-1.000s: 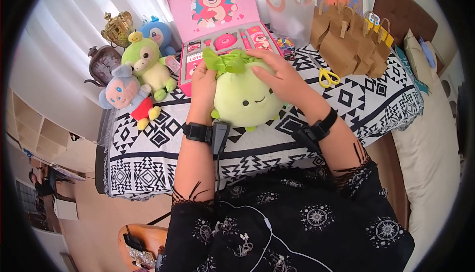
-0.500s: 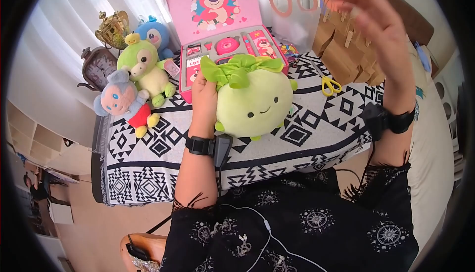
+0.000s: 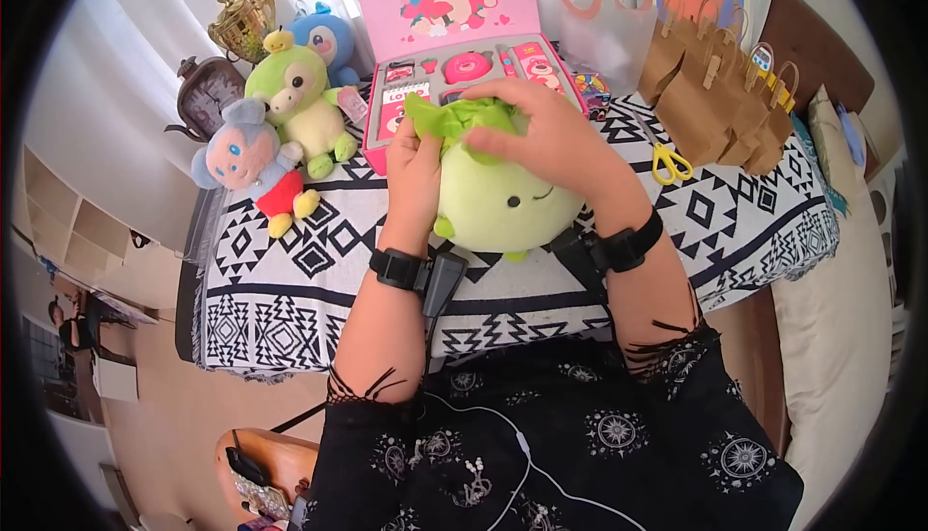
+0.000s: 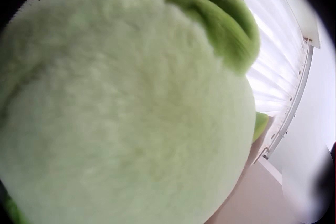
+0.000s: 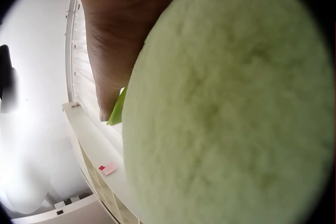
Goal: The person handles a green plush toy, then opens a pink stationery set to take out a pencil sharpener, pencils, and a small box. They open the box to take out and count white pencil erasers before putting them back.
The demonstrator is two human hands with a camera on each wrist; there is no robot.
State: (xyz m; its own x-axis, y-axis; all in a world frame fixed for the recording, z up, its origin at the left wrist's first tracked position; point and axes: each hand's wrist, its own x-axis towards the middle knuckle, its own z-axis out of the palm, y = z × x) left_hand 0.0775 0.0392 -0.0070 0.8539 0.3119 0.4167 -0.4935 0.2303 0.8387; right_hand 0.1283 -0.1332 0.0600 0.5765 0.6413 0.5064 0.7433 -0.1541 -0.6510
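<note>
A round light-green plush (image 3: 503, 202) with a winking face is held up over the table in the head view. The left hand (image 3: 414, 178) grips its left side near the green leaves (image 3: 454, 120). Over the leaves the right hand (image 3: 546, 135) curves, fingers and thumb bent around the top. In the left wrist view the plush (image 4: 131, 103) fills most of the picture, and the left fingers are hidden. The plush (image 5: 226, 103) also covers much of the right wrist view, with part of the right hand (image 5: 123, 29) beside a leaf tip (image 5: 117, 109).
Behind the plush stands an open pink gift box (image 3: 387, 149). Plush toys (image 3: 304, 111), a gold trophy (image 3: 242, 24) and a brown clock (image 3: 211, 96) are at the left. Yellow scissors (image 3: 669, 164), paper bags (image 3: 710, 96) and a clear bag (image 3: 604, 43) stand right, on a patterned cloth (image 3: 387, 285).
The right hand left the plush, rose out to the right, then came back onto its leaves. The left hand kept its grip throughout. The head view has shifted slightly.
</note>
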